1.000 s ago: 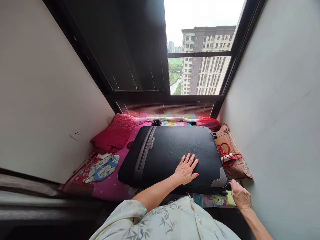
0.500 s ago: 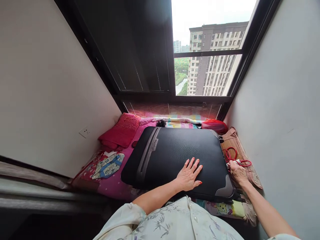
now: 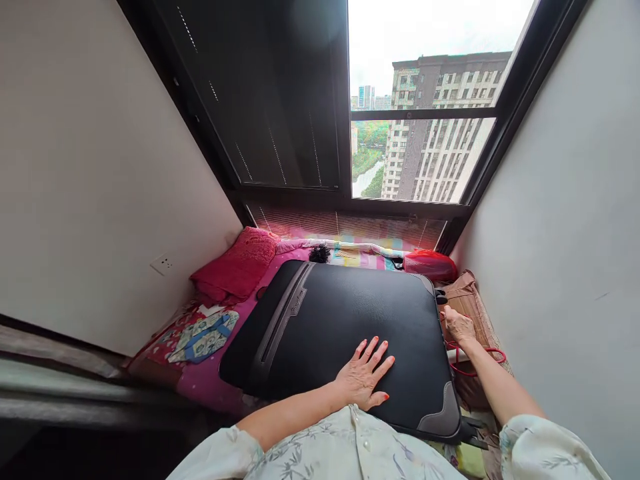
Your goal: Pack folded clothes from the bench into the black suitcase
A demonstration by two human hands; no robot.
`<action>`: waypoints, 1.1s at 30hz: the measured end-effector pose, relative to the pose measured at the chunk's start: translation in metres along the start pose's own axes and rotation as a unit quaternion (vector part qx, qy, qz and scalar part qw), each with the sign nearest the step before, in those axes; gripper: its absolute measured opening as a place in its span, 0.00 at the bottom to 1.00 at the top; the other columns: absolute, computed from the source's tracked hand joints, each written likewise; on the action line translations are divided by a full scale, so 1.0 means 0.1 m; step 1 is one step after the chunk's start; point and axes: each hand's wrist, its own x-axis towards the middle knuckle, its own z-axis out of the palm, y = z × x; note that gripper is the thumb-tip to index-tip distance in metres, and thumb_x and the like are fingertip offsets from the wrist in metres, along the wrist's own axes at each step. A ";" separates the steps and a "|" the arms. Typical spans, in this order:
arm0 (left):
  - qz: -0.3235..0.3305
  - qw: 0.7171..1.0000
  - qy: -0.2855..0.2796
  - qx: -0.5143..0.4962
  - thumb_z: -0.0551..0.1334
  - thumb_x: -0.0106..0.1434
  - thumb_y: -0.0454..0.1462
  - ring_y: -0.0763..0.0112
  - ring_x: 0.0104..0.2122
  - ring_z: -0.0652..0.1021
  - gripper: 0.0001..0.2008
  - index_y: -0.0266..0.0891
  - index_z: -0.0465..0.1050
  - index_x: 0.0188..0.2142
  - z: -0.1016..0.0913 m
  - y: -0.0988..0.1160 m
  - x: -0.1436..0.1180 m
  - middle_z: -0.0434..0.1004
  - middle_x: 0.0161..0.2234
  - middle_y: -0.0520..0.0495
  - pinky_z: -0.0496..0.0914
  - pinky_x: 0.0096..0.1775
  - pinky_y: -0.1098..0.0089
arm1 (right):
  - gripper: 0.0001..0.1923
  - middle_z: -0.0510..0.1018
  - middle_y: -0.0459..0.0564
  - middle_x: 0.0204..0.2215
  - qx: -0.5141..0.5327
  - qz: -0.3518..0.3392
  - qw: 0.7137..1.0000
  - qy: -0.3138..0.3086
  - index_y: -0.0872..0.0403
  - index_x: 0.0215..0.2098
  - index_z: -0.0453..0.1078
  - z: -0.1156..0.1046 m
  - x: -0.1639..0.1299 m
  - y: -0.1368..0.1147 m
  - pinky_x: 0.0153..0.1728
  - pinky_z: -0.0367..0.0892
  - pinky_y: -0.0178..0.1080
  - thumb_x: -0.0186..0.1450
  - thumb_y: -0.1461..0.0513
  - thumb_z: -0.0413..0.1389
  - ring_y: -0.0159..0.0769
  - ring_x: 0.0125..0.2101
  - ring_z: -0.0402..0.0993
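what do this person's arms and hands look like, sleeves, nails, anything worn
Both forearms are bare. The left hand has red-painted nails; no ring or watch shows. The right hand shows no jewellery. The loose sleeves are cream with a grey-green leaf print, and the shirt has small pale buttons.

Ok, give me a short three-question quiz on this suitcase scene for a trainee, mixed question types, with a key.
1. True or false: the left hand lies flat on top of the suitcase.
2. Multiple choice: where is the right hand? A) on the red pillow B) at the suitcase's right edge, near the red cord C) on the window
3. Fill in: the suitcase is ____ in colour, with a grey corner patch.

Key: 1 true; 2 B; 3 black.
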 end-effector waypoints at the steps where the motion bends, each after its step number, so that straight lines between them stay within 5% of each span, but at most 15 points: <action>1: 0.001 1.000 -0.001 -0.002 0.57 0.68 0.58 0.39 0.74 0.41 0.46 0.43 0.41 0.76 0.01 -0.01 0.00 0.29 0.76 0.35 0.44 0.68 0.40 | 0.19 0.82 0.62 0.43 0.000 0.003 1.000 -0.005 0.58 0.52 0.69 -0.01 0.09 0.00 0.31 0.63 0.37 0.78 0.59 0.39 0.43 0.41 0.83; 13: -0.001 1.000 -0.026 -0.003 0.58 0.65 0.59 0.36 0.73 0.45 0.49 0.46 0.38 0.76 0.21 -0.12 0.04 0.32 0.76 0.35 0.48 0.67 0.37 | 0.14 0.82 0.60 0.45 0.018 -0.020 0.998 -0.052 0.52 0.51 0.68 -0.18 0.91 0.03 0.37 0.66 0.37 0.77 0.60 0.43 0.41 0.42 0.82; 22: 0.001 1.000 -0.026 -0.003 0.59 0.65 0.59 0.36 0.73 0.46 0.48 0.44 0.42 0.76 0.19 -0.12 0.06 0.37 0.76 0.35 0.47 0.68 0.39 | 0.17 0.80 0.59 0.48 0.026 -0.051 0.995 -0.078 0.51 0.56 0.67 -0.18 0.90 0.09 0.38 0.62 0.37 0.73 0.67 0.43 0.39 0.44 0.78; 33: -0.006 1.000 -0.019 -0.006 0.54 0.69 0.58 0.41 0.73 0.45 0.41 0.42 0.49 0.74 -0.14 0.00 0.08 0.44 0.75 0.36 0.45 0.68 0.43 | 0.19 0.77 0.62 0.49 0.016 -0.064 0.993 -0.100 0.55 0.53 0.69 -0.25 0.86 0.04 0.38 0.62 0.39 0.75 0.66 0.38 0.42 0.45 0.78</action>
